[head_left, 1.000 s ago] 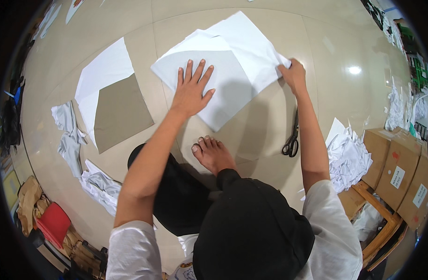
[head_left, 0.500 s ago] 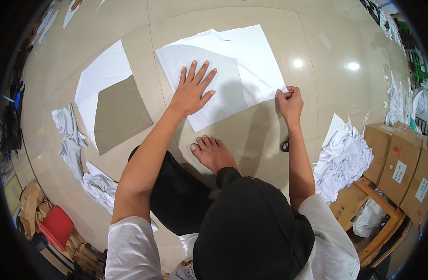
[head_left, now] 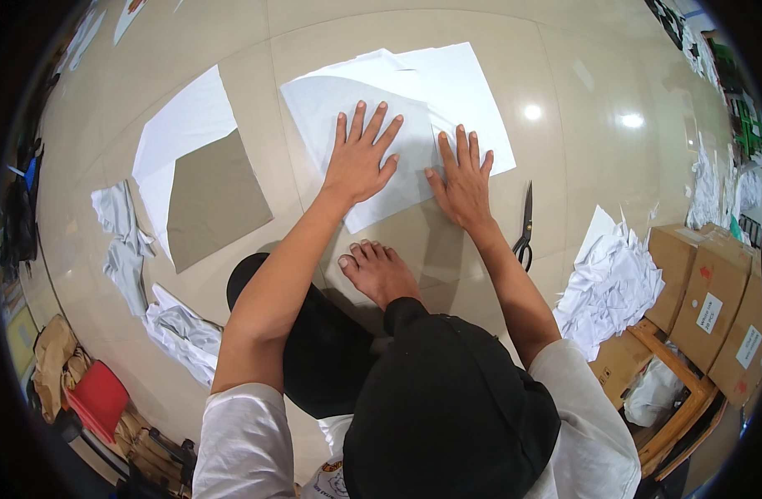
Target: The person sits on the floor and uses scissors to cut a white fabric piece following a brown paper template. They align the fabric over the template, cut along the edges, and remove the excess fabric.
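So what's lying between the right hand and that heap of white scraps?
In the head view, black-handled scissors lie on the tiled floor between the right hand and the heap of white scraps.

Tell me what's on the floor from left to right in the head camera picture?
Grey cloth → brown sheet → left hand → right hand → scissors → white scrap pile → cardboard boxes.
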